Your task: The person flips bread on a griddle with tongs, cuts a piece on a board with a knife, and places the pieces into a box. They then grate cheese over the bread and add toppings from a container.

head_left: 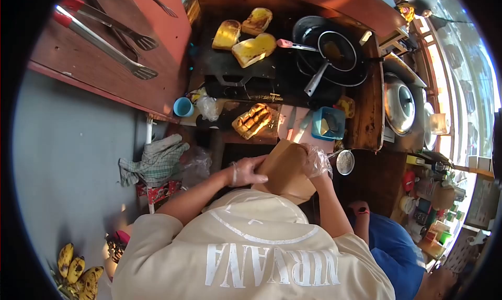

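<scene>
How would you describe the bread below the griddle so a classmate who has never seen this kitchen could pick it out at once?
Find the flat black griddle bearing three yellow-topped toast slices. Below it in the picture, between the round light-blue cup and the square blue plastic container, lies the browned bread. Unlike those slices, its glossy top is crossed by dark lines.

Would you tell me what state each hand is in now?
Left hand: partly closed, holding the brown paper.
Right hand: gloved, holding the same paper.
</scene>
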The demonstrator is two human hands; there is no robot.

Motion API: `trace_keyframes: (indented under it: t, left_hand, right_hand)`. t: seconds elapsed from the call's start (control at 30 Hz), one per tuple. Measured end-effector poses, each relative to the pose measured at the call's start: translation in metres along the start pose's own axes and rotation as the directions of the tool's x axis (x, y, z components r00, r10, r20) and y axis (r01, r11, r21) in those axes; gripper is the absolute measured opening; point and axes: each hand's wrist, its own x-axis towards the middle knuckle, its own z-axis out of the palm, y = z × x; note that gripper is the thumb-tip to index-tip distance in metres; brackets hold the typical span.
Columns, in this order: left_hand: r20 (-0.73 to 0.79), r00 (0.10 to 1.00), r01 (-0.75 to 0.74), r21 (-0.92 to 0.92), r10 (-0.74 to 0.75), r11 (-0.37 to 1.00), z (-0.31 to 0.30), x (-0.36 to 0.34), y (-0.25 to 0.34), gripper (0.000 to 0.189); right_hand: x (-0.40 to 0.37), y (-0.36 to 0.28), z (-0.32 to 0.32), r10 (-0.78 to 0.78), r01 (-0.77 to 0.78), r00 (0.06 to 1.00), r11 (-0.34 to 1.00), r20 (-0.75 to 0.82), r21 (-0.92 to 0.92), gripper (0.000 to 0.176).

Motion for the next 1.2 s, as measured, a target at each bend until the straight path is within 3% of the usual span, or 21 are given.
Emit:
trace_keyframes:
  t: [0.07, 0.1, 0.13, 0.17, 0.23, 0.3, 0.37, 0.53, 0.63, 0.67, 0.7, 0.77, 0.8, 0.87, 0.9, 0.97, 1.03, 1.07, 1.17, 1.2]
  left_hand:
    - [0.096, 0.993, -0.066, 0.039, 0.062, 0.997, -0.025, 0.004, -0.041, 0.049]
    - [-0.174, 0.956, -0.184, 0.274, 0.237, 0.944, -0.037, 0.005, -0.061, 0.044]
    - [-0.417, 0.856, -0.007, 0.58, 0.305, 0.814, -0.047, 0.007, -0.066, 0.036]
    - [-0.491, 0.804, 0.132, 0.697, 0.336, 0.704, -0.067, 0.012, -0.077, 0.033]
    - [-0.553, 0.68, 0.182, 0.764, 0.482, 0.619, -0.101, 0.026, -0.111, 0.03]
    - [-0.601, 0.672, 0.27, 0.744, 0.433, 0.612, -0.118, 0.043, -0.119, 0.03]
    - [-0.7, 0.668, 0.469, 0.66, 0.252, 0.587, -0.131, 0.056, -0.123, 0.033]
    - [-0.732, 0.606, 0.542, 0.667, 0.312, 0.511, -0.15, 0.07, -0.134, 0.032]
    - [-0.696, 0.649, 0.526, 0.702, 0.307, 0.48, -0.15, 0.064, -0.126, 0.032]
    - [-0.708, 0.689, 0.553, 0.651, 0.154, 0.52, -0.151, 0.063, -0.119, 0.034]
    - [-0.709, 0.688, 0.555, 0.651, 0.154, 0.517, -0.147, 0.058, -0.108, 0.034]
    - [-0.681, 0.725, 0.652, 0.633, -0.102, 0.417, -0.132, 0.047, -0.09, 0.041]
    - [-0.678, 0.728, 0.65, 0.637, -0.099, 0.415, -0.125, 0.041, -0.09, 0.041]
    - [-0.541, 0.825, 0.474, 0.818, 0.16, 0.325, -0.113, 0.03, -0.094, 0.046]
    - [-0.531, 0.832, 0.464, 0.825, 0.162, 0.322, -0.112, 0.031, -0.105, 0.046]
    - [-0.456, 0.837, 0.441, 0.889, 0.301, 0.119, -0.114, 0.035, -0.131, 0.047]
    - [-0.465, 0.85, 0.449, 0.885, 0.248, 0.122, -0.123, 0.042, -0.142, 0.044]
    - [-0.492, 0.85, 0.475, 0.871, 0.189, 0.128, -0.124, 0.045, -0.14, 0.042]
    - [-0.42, 0.889, 0.406, 0.907, 0.18, 0.113, -0.121, 0.038, -0.135, 0.041]
    - [-0.418, 0.89, 0.404, 0.908, 0.183, 0.112, -0.118, 0.034, -0.142, 0.041]
  right_hand:
    - [-0.008, 0.014, 0.011, 0.197, -0.19, 0.979, 0.975, 0.052, -0.116, 0.023]
    - [-0.013, 0.02, 0.014, 0.205, -0.197, 0.977, 0.973, 0.056, -0.119, 0.023]
    - [-0.02, 0.025, 0.016, 0.24, -0.234, 0.969, 0.966, 0.05, -0.111, 0.023]
    - [-0.028, 0.032, 0.018, 0.275, -0.27, 0.96, 0.957, 0.044, -0.103, 0.023]
    - [-0.047, 0.053, 0.022, 0.342, -0.315, 0.931, 0.93, 0.129, -0.192, 0.027]
    - [-0.065, 0.065, 0.023, 0.268, -0.243, 0.962, 0.928, 0.052, -0.284, 0.027]
    - [-0.076, 0.07, 0.023, 0.262, -0.25, 0.965, 0.929, 0.008, -0.272, 0.028]
    - [-0.082, 0.065, 0.005, 0.381, -0.334, 0.922, 0.875, 0.073, -0.35, 0.03]
    - [-0.089, 0.079, 0.01, 0.394, -0.342, 0.911, 0.886, 0.119, -0.312, 0.032]
    - [-0.088, 0.077, 0.009, 0.394, -0.342, 0.911, 0.887, 0.123, -0.31, 0.032]
    - [-0.086, 0.072, 0.005, 0.406, -0.356, 0.906, 0.885, 0.121, -0.299, 0.033]
    - [-0.082, 0.067, 0.0, 0.417, -0.372, 0.902, 0.883, 0.115, -0.286, 0.034]
    - [-0.082, 0.067, -0.002, 0.43, -0.38, 0.894, 0.879, 0.13, -0.289, 0.034]
    - [-0.083, 0.069, -0.003, 0.453, -0.401, 0.88, 0.869, 0.141, -0.289, 0.035]
    - [-0.084, 0.071, -0.003, 0.438, -0.378, 0.886, 0.872, 0.152, -0.311, 0.036]
    - [-0.086, 0.077, -0.003, 0.438, -0.371, 0.886, 0.868, 0.155, -0.331, 0.037]
    - [-0.092, 0.092, 0.0, 0.322, -0.212, 0.927, 0.872, 0.193, -0.441, 0.036]
    - [-0.094, 0.093, -0.004, 0.239, -0.144, 0.951, 0.903, 0.194, -0.405, 0.035]
    - [-0.088, 0.09, -0.02, 0.267, -0.205, 0.943, 0.936, 0.198, -0.286, 0.033]
    - [-0.078, 0.088, -0.018, 0.277, -0.153, 0.933, 0.883, 0.229, -0.444, 0.032]
